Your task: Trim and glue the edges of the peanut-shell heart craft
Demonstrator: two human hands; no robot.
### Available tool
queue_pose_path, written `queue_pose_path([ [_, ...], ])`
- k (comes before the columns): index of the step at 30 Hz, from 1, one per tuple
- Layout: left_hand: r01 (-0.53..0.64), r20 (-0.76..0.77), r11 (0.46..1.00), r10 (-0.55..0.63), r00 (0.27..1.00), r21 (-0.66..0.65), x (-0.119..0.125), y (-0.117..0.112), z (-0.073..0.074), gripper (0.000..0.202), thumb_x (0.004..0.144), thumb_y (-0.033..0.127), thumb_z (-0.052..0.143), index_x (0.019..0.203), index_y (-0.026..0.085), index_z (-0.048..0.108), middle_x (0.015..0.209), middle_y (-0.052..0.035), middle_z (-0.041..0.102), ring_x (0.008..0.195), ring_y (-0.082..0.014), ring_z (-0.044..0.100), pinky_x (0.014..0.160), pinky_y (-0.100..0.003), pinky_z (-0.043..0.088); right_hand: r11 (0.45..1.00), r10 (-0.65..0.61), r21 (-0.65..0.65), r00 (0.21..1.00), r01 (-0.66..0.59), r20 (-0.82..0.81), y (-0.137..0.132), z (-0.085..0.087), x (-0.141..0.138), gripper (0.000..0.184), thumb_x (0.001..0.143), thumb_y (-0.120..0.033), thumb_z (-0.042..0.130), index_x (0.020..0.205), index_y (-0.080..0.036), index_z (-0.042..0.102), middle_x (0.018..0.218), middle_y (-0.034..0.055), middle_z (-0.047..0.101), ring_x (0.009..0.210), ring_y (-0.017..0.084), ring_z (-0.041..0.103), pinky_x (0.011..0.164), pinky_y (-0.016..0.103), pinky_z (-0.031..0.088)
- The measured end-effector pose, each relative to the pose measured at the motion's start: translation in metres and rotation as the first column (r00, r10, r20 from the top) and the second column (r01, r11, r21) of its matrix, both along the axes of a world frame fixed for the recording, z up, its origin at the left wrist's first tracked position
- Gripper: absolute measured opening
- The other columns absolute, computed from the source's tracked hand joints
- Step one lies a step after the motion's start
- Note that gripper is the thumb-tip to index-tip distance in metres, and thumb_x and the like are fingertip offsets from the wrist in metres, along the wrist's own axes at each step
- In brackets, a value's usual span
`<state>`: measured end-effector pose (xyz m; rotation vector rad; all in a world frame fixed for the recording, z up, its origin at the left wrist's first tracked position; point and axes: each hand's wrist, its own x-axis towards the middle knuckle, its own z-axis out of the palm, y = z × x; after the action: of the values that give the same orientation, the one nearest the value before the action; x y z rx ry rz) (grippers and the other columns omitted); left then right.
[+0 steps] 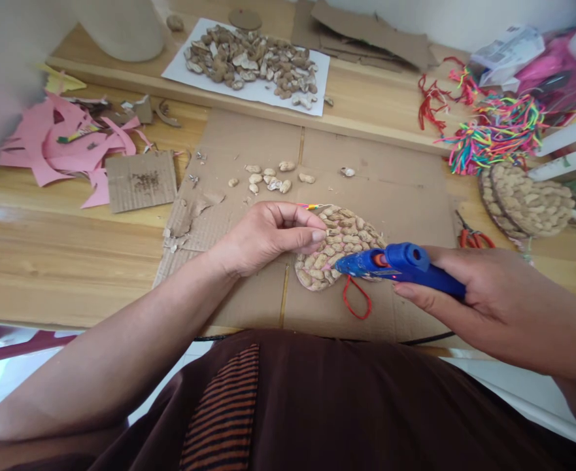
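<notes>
On the cardboard sheet lies a heart-shaped piece [349, 229] covered in rows of peanut shells, with pink showing between some of them. My right hand [484, 301] is wrapped round a blue hot glue gun [415, 268], its nozzle pointing down at the lower left part of the heart. Over the heart's left side is my left hand [278, 235], thumb and forefinger pinched together; whatever is between them is hidden. A red cord loop [357, 304] sticks out from the heart's near edge. Colourful strings [312, 207] show at its far edge.
Loose peanuts [269, 175] lie beyond my left hand on the cardboard [405, 176]. White paper [180, 72] bears a heap of shells. At left are pink scraps [67, 140]; at right, red-handled pliers [474, 239], bright tassels [498, 131] and another shell-covered piece [527, 199].
</notes>
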<state>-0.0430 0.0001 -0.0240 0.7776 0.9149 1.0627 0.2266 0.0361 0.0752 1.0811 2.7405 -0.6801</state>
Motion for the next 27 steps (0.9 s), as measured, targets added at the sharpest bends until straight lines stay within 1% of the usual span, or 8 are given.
queue_pose_path([
  [4,0.003,0.005,1.0,-0.003,1.0,-0.003,0.0,0.0,0.001,0.017,0.071,0.023,0.081,0.082,0.013,0.072,0.074,-0.0022,0.072,0.07,-0.0115,0.068,0.073,-0.024,0.055,0.997,0.052,0.061,0.999,-0.051,-0.005,0.003,0.004,-0.005,0.03,0.093,-0.051,0.053,0.08,-0.024,0.06,0.053,-0.0025,0.057,0.043,0.016,0.051,0.043,0.027,0.034],
  [8,0.007,0.0,1.0,-0.007,1.0,-0.004,0.0,0.0,0.003,0.016,0.071,0.023,0.081,0.081,0.013,0.072,0.075,-0.0023,0.072,0.07,-0.0113,0.068,0.072,-0.024,0.054,0.989,0.085,0.115,0.996,-0.088,0.035,0.006,0.007,-0.008,0.031,0.093,-0.052,0.051,0.087,-0.024,0.064,0.051,-0.0027,0.056,0.04,0.016,0.05,0.042,0.027,0.033],
  [10,0.008,-0.008,1.0,-0.008,1.0,0.001,0.0,0.001,0.003,0.016,0.072,0.023,0.081,0.081,0.013,0.072,0.075,-0.0025,0.072,0.07,-0.0114,0.067,0.072,-0.024,0.054,0.989,0.089,0.113,0.995,-0.095,0.052,0.008,0.009,-0.009,0.032,0.093,-0.053,0.05,0.092,-0.025,0.065,0.053,-0.0023,0.057,0.041,0.016,0.052,0.043,0.027,0.034],
  [12,0.007,-0.016,1.0,-0.007,1.0,0.007,0.0,0.001,0.003,0.016,0.072,0.023,0.081,0.082,0.013,0.073,0.076,-0.0031,0.073,0.069,-0.0116,0.067,0.072,-0.025,0.054,0.99,0.092,0.106,0.994,-0.097,0.05,0.01,0.011,-0.01,0.034,0.093,-0.055,0.05,0.091,-0.025,0.066,0.055,-0.0017,0.059,0.042,0.016,0.053,0.043,0.027,0.034],
  [15,0.004,-0.021,1.0,-0.004,1.0,0.012,0.0,0.001,0.003,0.017,0.072,0.023,0.081,0.082,0.013,0.073,0.077,-0.0035,0.073,0.07,-0.012,0.068,0.072,-0.024,0.054,0.99,0.106,0.095,0.994,-0.109,0.039,0.014,0.014,-0.012,0.036,0.092,-0.057,0.05,0.089,-0.025,0.067,0.052,-0.0018,0.058,0.039,0.016,0.051,0.041,0.028,0.032],
  [18,0.004,-0.02,1.0,-0.004,1.0,0.01,0.0,0.001,0.003,0.017,0.071,0.023,0.081,0.082,0.013,0.072,0.076,-0.0033,0.073,0.07,-0.0122,0.068,0.072,-0.025,0.055,0.99,0.123,0.071,0.992,-0.125,0.03,0.016,0.016,-0.015,0.037,0.091,-0.058,0.049,0.093,-0.026,0.069,0.048,-0.0018,0.057,0.037,0.016,0.049,0.039,0.029,0.03],
  [21,0.009,-0.02,1.0,-0.009,1.0,0.011,0.0,0.0,0.003,0.016,0.072,0.023,0.08,0.082,0.014,0.072,0.076,-0.0033,0.073,0.07,-0.0123,0.068,0.073,-0.025,0.055,0.992,0.105,0.061,0.994,-0.107,0.04,0.016,0.018,-0.017,0.04,0.091,-0.058,0.049,0.097,-0.025,0.07,0.047,-0.0011,0.056,0.036,0.017,0.048,0.038,0.03,0.029],
  [27,0.019,-0.029,1.0,-0.018,0.999,0.02,0.0,0.001,0.001,0.016,0.073,0.022,0.08,0.083,0.014,0.073,0.078,-0.0037,0.073,0.07,-0.0122,0.068,0.072,-0.025,0.055,0.995,0.083,0.056,0.996,-0.085,0.035,0.014,0.015,-0.019,0.037,0.09,-0.057,0.05,0.089,-0.025,0.068,0.046,-0.0013,0.055,0.036,0.017,0.049,0.038,0.029,0.028],
])
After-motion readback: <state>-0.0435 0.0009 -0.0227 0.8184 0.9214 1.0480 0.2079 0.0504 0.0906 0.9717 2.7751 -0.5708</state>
